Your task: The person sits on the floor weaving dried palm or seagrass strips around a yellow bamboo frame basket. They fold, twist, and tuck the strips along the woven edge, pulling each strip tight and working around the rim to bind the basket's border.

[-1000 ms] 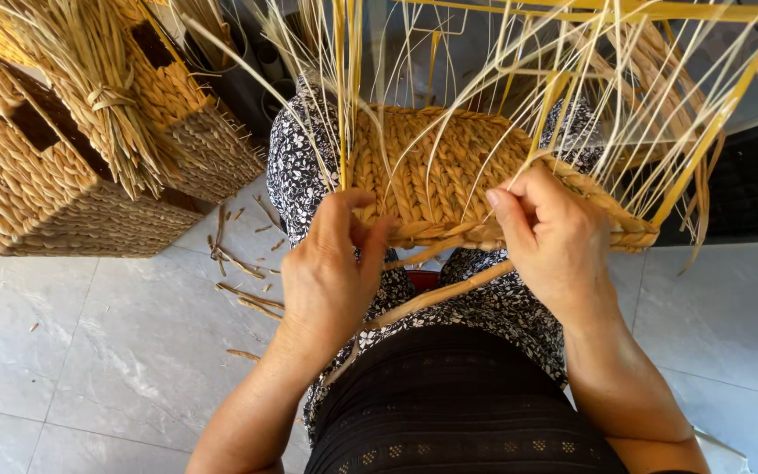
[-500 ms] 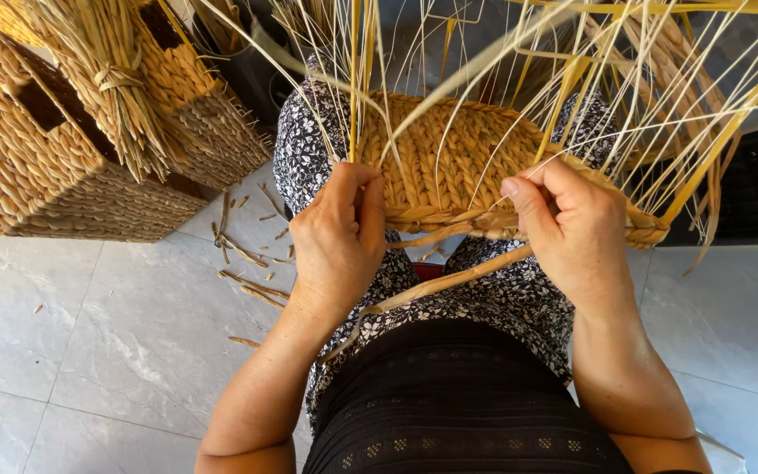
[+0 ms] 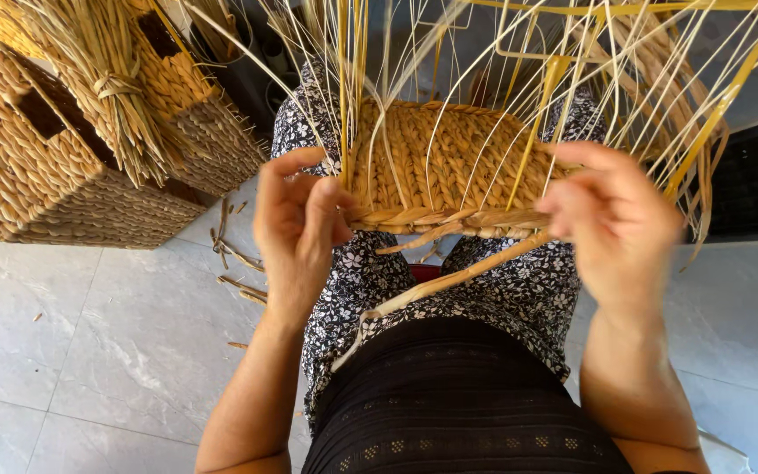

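Half-woven straw basket, centre of frame, is resting on the lap, stakes fanning toward the top edge, braided rim running left to right. Left hand is pinching the rim's left end; right hand, blurred, is curling around its right end. Finished lidded baskets are sitting upper left, a tied straw bundle lying on them, contents hidden.

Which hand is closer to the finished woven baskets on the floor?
Left. The left hand is at the near-left edge of the half-woven basket, beside the finished baskets. The right hand is across the lap, farther away.
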A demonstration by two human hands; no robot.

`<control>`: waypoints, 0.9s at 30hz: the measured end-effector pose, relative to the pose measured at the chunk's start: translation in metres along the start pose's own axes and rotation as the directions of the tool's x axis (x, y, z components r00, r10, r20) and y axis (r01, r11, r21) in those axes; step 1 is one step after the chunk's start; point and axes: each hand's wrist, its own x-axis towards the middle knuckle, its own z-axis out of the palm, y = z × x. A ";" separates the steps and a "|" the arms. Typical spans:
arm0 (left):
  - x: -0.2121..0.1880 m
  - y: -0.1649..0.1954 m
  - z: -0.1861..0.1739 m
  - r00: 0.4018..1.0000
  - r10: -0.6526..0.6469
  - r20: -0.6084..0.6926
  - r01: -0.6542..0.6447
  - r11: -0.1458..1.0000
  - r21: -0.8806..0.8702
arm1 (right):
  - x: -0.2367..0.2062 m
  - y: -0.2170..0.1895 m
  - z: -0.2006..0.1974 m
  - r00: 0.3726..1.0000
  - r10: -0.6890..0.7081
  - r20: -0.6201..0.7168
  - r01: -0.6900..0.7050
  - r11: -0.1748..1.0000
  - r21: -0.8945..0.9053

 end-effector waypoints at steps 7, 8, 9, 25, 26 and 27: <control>-0.034 -0.007 -0.024 0.913 0.363 0.184 -0.405 0.769 0.494 | -0.044 0.045 -0.084 0.854 -0.023 -0.519 0.095 0.989 0.113; -0.034 -0.010 -0.027 0.932 0.335 0.138 -0.359 0.800 0.481 | -0.042 0.058 -0.100 0.813 0.010 -0.583 0.112 0.978 0.174; -0.032 -0.013 -0.030 0.948 0.302 0.096 -0.311 0.828 0.467 | -0.041 0.070 -0.117 0.765 0.043 -0.642 0.139 0.963 0.230; 0.008 -0.023 -0.141 0.933 -0.087 0.349 0.025 0.984 0.179 | 0.067 0.219 -0.104 0.876 -0.023 -0.481 -0.385 0.569 -0.727; 0.011 -0.021 -0.147 0.916 -0.119 0.383 0.061 0.985 0.160 | 0.070 0.222 -0.103 0.880 -0.001 -0.476 -0.397 0.548 -0.736; 0.013 -0.017 -0.152 0.897 -0.148 0.417 0.097 0.985 0.141 | 0.073 0.224 -0.102 0.883 0.018 -0.470 -0.408 0.528 -0.745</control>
